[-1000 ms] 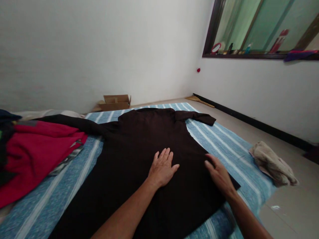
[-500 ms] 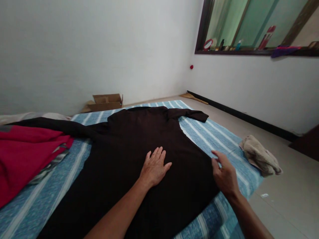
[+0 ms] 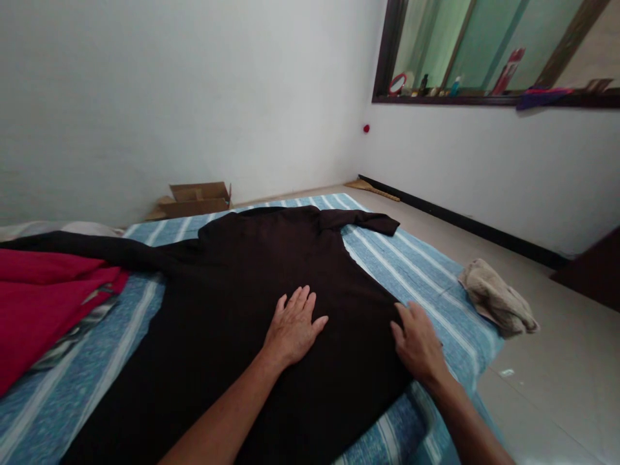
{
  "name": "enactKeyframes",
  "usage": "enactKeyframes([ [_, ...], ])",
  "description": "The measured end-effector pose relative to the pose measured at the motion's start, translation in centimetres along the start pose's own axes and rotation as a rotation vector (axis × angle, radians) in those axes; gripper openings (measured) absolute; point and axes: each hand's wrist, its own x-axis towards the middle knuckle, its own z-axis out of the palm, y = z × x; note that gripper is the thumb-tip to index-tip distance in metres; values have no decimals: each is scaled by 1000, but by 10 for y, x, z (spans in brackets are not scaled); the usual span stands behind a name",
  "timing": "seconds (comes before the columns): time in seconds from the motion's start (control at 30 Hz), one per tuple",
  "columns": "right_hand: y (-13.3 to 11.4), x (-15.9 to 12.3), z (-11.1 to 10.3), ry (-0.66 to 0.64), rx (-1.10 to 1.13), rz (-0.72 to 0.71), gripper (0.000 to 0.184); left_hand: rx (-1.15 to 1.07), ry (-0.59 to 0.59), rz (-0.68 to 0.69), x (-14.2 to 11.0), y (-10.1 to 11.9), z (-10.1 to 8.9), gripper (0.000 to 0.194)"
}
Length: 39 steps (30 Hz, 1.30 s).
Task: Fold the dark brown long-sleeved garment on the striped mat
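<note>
A black long-sleeved top point(image 3: 232, 303) lies spread out, its neckline at the far end. One sleeve stretches left over red cloth, and the other is bent out to the right. My left hand point(image 3: 292, 326) rests flat on the middle of the top with its fingers spread. At the garment's right side edge, my right hand point(image 3: 417, 341) touches the fabric, its thumb and forefinger apart and the other fingers partly hidden.
Beneath the top is a blue and white striped bed cover point(image 3: 436, 303). Red folded cloth point(image 3: 48, 297) sits at left, a beige towel point(image 3: 496, 300) on the right edge. A cardboard box point(image 3: 196, 200) stands by the wall; bottles line the window sill point(image 3: 450, 100).
My right hand has moved inward from beyond the top's right edge onto the fabric. My left hand stays flat in the same place on the garment. The view has turned slightly right.
</note>
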Motion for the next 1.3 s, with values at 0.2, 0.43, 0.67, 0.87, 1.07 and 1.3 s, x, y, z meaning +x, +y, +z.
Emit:
enactKeyframes([
  [0.2,-34,6,12,10,305,14,33,14,8,4,-1,0,1,58],
  [0.43,-83,39,58,-335,942,350,35,14,-46,-6,-2,1,-3,55],
  [0.67,-10,77,29,358,519,368,38,-12,-81,3,-3,3,-7,56],
  [0.87,-45,57,54,-46,342,-49,34,-16,-67,15,-4,2,-2,55],
  [1.07,-46,68,74,-396,-168,-276,47,-30,-34,42,-4,0,4,55],
  [1.3,-26,60,80,-452,-427,-158,57,-42,-68,30,-6,2,2,56],
])
